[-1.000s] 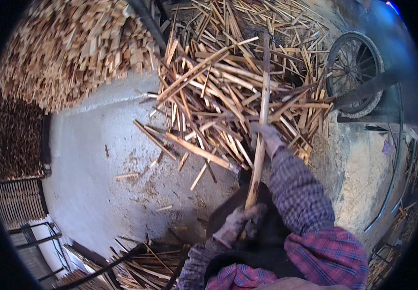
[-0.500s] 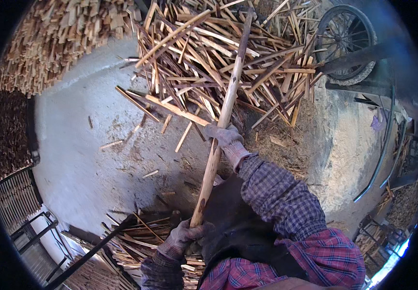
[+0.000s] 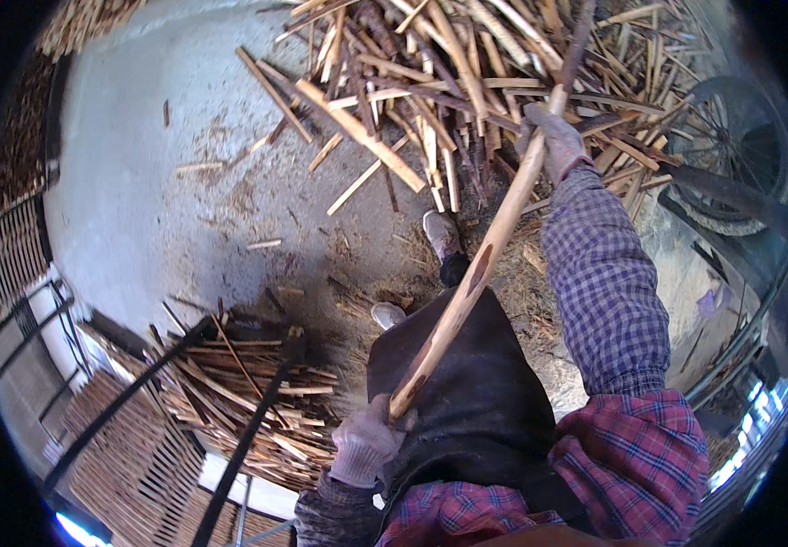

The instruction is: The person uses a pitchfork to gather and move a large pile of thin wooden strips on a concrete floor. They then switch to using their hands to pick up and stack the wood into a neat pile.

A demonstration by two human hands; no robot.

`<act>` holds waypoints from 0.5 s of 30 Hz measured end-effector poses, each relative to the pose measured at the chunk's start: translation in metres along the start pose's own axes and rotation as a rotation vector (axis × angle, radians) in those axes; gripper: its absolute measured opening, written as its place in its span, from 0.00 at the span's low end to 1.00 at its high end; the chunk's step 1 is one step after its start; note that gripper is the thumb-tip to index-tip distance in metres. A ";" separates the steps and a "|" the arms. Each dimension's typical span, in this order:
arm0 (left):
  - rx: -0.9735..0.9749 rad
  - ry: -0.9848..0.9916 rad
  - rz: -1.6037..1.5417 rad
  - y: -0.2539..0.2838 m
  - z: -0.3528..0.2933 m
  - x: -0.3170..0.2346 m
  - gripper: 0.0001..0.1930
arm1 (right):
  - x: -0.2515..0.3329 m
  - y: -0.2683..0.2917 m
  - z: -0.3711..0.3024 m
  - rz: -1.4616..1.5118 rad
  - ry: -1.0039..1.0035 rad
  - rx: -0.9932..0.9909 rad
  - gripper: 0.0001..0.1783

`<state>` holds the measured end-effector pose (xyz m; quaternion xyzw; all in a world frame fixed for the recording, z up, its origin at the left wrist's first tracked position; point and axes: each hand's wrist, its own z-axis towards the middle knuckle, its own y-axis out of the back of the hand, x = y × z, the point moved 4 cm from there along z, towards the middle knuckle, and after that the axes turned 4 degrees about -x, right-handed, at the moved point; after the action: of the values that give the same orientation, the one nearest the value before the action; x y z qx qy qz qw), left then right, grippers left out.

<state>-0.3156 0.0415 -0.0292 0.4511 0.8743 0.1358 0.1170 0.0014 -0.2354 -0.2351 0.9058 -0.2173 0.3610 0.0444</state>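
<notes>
A long, mostly peeled wooden pole (image 3: 471,278) slants across in front of my dark apron, from low left up to the far right. My left hand (image 3: 371,439), in a pale work glove, is closed round its near end. Farther along, my right hand (image 3: 554,141), gloved too, grips the shaft with the arm stretched out. The far tip has dark bark and reaches over a heap of split wood strips (image 3: 449,68). Whether the tip touches the heap, I cannot tell.
A rack with dark bars (image 3: 243,438) holds stacked strips at the near left. A spoked wheel (image 3: 731,155) stands at the far right. Loose sticks (image 3: 367,137) and debris lie on the grey concrete floor (image 3: 120,182). My shoes (image 3: 441,235) show below the apron.
My right hand has moved forward and right, farther up the frame, still holding the pole. The pole now leans more to the right. My view has shifted too, and my shoes have come into sight.
</notes>
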 end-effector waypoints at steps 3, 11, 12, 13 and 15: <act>-0.118 -0.150 -0.056 -0.020 -0.010 0.009 0.22 | 0.003 0.002 -0.018 -0.166 -0.035 0.030 0.13; 0.230 -0.081 -0.195 -0.089 -0.055 0.089 0.26 | -0.041 0.016 -0.118 -0.200 0.113 -0.013 0.12; 0.227 -0.078 -0.213 -0.096 -0.065 0.104 0.26 | -0.049 0.014 -0.140 -0.193 0.125 -0.034 0.12; 0.220 -0.073 -0.229 -0.104 -0.074 0.118 0.25 | -0.059 0.008 -0.165 -0.181 0.136 -0.051 0.11; -0.105 -0.132 -0.223 -0.136 -0.092 0.157 0.22 | -0.075 0.009 -0.197 -0.108 0.224 0.077 0.11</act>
<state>-0.5375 0.0821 -0.0023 0.3524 0.9011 0.1376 0.2119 -0.1761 -0.1697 -0.1414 0.8712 -0.1479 0.4652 0.0532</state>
